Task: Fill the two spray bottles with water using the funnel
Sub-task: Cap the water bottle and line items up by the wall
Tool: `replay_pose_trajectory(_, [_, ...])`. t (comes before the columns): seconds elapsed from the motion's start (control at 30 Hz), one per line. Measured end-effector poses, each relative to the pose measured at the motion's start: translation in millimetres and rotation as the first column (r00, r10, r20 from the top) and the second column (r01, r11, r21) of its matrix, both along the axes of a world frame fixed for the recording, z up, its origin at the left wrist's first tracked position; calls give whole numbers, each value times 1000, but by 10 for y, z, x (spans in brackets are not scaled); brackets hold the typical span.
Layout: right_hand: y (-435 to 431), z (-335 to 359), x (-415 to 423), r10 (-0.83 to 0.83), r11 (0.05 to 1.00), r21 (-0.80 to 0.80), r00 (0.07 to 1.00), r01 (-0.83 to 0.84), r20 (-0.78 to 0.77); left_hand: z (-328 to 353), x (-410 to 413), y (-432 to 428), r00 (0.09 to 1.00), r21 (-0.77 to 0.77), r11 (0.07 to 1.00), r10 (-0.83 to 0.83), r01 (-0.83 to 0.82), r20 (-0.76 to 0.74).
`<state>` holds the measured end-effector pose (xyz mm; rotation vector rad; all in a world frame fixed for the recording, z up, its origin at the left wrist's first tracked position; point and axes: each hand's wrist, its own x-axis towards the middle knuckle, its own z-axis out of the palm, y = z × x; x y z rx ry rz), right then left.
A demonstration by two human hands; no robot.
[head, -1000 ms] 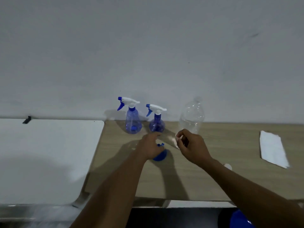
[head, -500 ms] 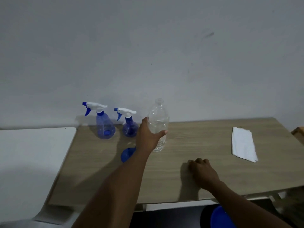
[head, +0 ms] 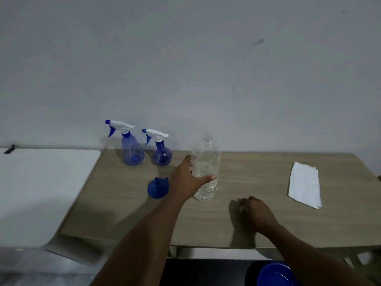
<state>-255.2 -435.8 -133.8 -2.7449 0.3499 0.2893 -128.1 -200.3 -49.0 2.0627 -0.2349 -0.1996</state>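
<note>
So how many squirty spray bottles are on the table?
2. The taller spray bottle stands at the back of the table by the wall; the rounder spray bottle stands just to its right in the picture. None seems hidden.

You see the taller spray bottle (head: 133, 154) and shorter spray bottle (head: 162, 156) translucent blue, white-headed; funnel (head: 157, 188) blue; water bottle (head: 206, 159) clear; cloth (head: 305, 184) white.
</note>
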Motion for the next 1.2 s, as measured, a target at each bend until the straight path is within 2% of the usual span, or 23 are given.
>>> replay_pose_trajectory(0.1, [-105,288,257,-196,962,213,975,170,108,6,-74,-44,1000,5,1000,-22,22,-7])
replay_pose_trajectory(0.17, [-91,699,502,-346,837,489,930,247,123,6,-100,-65,1000,10,1000,-23,23,-16])
replay_pose_trajectory(0.23, [-14,1232,725,-371,684,708,920,175,131,-2,-108,-81,1000,-1,1000,-8,8,-29])
replay_pose_trajectory(0.33, [155,2068,909,-274,612,790,923,-50,271,30,-127,-101,999,-3,1000,9,-9,-35])
replay_pose_trajectory(0.43, [365,2654,948,-75,715,662,917,-225,392,65,-140,-102,998,-24,1000,-4,2,-63])
replay_pose_trajectory(0.53, [602,2838,937,172,895,292,866,-336,470,65,-129,-91,996,-17,999,-32,31,-86])
replay_pose_trajectory(0.6, [707,2777,934,332,916,53,827,-397,454,68,-123,-84,995,-19,999,-35,33,-98])
replay_pose_trajectory(0.67, [764,2672,932,425,896,-63,805,-440,414,84,-123,-79,994,-24,999,-30,28,-107])
replay_pose_trajectory(0.77, [769,2574,920,443,895,-142,801,-424,403,109,-126,-74,994,4,999,-40,41,-102])
replay_pose_trajectory(0.97, [704,2411,878,430,899,-150,759,-412,490,102,-92,-55,995,65,995,-64,69,-80])
replay_pose_trajectory(1.03, [753,2404,904,410,908,-280,790,-311,455,99,-77,-60,995,76,994,-67,72,-69])
replay_pose_trajectory(1.13, [857,2435,946,386,855,-495,827,-154,409,97,-42,-58,995,85,993,-76,82,-68])
replay_pose_trajectory(1.2, [860,2446,940,426,847,-490,814,-205,395,88,-22,-41,993,85,991,-93,100,-76])
